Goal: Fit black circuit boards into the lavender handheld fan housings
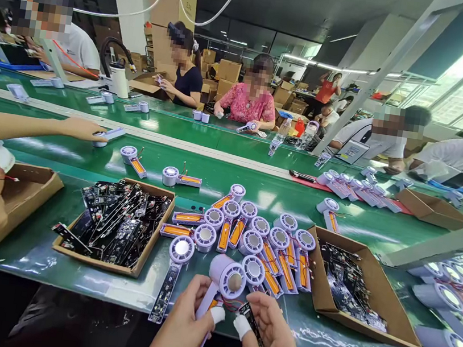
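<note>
Slim black circuit board [252,323], pinched in right hand [273,333], slants toward near edge of green worktable [71,273], just right of lilac round-headed plastic fan [221,272] gripped by left hand [185,319].

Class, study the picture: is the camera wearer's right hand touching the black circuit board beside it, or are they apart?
Touching. The head view shows the right hand holding the black circuit board between its thumb and fingers.

Boards [122,233] in two boxes [383,287], fan units [253,242] — between
</note>
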### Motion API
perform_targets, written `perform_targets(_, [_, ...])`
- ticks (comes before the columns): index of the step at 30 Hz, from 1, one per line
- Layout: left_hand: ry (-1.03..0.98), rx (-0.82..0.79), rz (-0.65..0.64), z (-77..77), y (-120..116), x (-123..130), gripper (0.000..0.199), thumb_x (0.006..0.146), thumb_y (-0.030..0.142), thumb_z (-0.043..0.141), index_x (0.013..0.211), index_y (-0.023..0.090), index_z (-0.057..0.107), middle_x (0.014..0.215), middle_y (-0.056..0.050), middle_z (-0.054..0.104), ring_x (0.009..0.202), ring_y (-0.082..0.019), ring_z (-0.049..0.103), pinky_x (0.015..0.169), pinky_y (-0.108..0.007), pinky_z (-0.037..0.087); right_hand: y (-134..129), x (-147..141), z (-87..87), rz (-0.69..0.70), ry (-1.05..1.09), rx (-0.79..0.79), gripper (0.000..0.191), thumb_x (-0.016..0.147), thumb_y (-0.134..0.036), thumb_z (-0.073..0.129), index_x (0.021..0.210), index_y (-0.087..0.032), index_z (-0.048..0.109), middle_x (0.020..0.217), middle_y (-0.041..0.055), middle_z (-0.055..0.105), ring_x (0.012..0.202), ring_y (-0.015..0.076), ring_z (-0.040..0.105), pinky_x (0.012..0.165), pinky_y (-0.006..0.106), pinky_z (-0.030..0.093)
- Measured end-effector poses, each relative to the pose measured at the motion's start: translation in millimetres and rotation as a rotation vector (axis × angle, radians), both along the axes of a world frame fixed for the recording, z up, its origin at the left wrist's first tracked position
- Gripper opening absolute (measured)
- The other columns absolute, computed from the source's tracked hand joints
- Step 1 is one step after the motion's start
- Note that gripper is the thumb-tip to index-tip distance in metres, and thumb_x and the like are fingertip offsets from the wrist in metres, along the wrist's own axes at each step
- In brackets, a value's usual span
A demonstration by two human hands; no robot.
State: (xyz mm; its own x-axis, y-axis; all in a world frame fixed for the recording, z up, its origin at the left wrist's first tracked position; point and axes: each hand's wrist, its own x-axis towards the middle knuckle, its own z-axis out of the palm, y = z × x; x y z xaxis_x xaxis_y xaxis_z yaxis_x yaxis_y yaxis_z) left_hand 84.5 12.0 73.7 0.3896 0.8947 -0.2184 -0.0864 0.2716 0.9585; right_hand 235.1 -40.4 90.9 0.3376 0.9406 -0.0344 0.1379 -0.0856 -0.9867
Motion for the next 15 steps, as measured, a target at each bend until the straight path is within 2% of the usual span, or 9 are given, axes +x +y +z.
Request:
perform_targets(4, [-0.039, 0.020, 0.001, 2.8, -2.5, 0.0, 0.025, 0.083, 0.011, 0.053, 0.105, 0.021, 0.047, 0.112, -0.007, 0.064, 0.101, -0.020, 0.060, 0.092, -0.034, 0.044, -0.2, -9.2, -3.9, -0.022, 0.052, 0.052, 0.021, 0.075, -0.029, 0.068, 0.093, -0.022, 0.059, 0.087, 0.0030, 0.066, 0.084, 0.0185, 0.064, 0.078, 0.026, 0.051])
perform_targets(10, [-0.141, -0.026, -0.042, 6.0, -1.9, -0.2, 0.040, 0.075, 0.020, 0.073, 0.104, 0.022, 0.046, 0.113, -0.008, 0.064, 0.101, -0.023, 0.061, 0.090, -0.036, 0.045, 10.7, -8.4, 7.1, 0.023, 0.243, -0.009, 0.031, 0.076, -0.045, 0.073, 0.089, -0.022, 0.057, 0.084, 0.0042, 0.067, 0.081, 0.0200, 0.064, 0.072, 0.027, 0.052])
perform_targets(12, [-0.133, -0.016, -0.019, 5.1, -0.8, 1.4, 0.037, 0.075, 0.025, 0.074, 0.102, 0.021, 0.048, 0.109, -0.008, 0.065, 0.098, -0.023, 0.061, 0.088, -0.036, 0.045, 12.9, -6.6, 10.7, 0.043, 0.264, -0.023, 0.035, 0.074, -0.048, 0.075, 0.087, -0.022, 0.057, 0.083, 0.0046, 0.067, 0.082, 0.0210, 0.064, 0.073, 0.028, 0.053])
perform_targets(15, [-0.105, 0.031, 0.011, 6.1, 0.3, 3.0, 0.026, 0.083, 0.028, 0.066, 0.101, 0.021, 0.050, 0.107, -0.007, 0.066, 0.099, -0.021, 0.061, 0.090, -0.036, 0.044, 13.1, -4.6, 13.7, 0.069, 0.293, -0.040, 0.036, 0.072, -0.048, 0.077, 0.086, -0.022, 0.057, 0.082, 0.0044, 0.066, 0.081, 0.0215, 0.065, 0.073, 0.030, 0.053])
